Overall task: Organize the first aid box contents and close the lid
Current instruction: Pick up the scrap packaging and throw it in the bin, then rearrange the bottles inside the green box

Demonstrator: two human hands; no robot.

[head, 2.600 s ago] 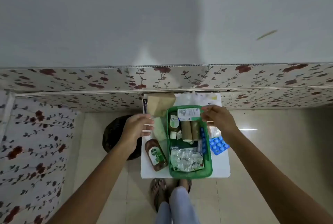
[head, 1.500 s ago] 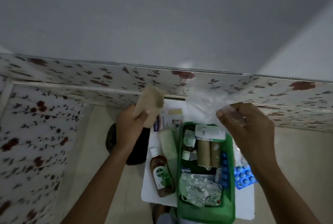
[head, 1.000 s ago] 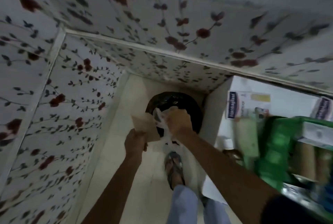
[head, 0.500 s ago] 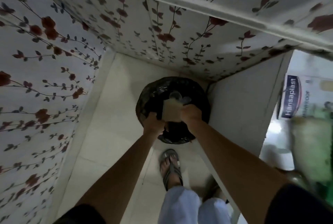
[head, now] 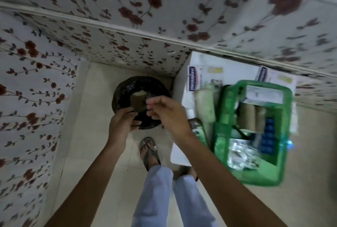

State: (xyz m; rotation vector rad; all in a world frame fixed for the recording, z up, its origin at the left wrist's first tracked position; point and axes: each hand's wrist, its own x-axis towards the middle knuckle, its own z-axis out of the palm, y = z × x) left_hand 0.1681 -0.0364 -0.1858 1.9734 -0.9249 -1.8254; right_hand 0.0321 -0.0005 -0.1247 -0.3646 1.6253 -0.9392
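While brown wrapper (head: 138, 100) lies in black-lined bin (head: 125, 88), left hand (head: 122, 124) grips its rim; right hand (head: 168, 113) open, empty. Next: return both to green box (head: 220, 135) on bench (head: 237, 70).

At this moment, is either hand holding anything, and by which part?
The left hand grips the near rim of the black-lined bin. The right hand holds nothing, fingers loosely open above it; the brown paper lies inside.

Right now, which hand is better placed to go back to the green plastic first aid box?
Right. The right hand hovers open nearer the green plastic first aid box; the left hand rests on the black-lined bin's near rim.
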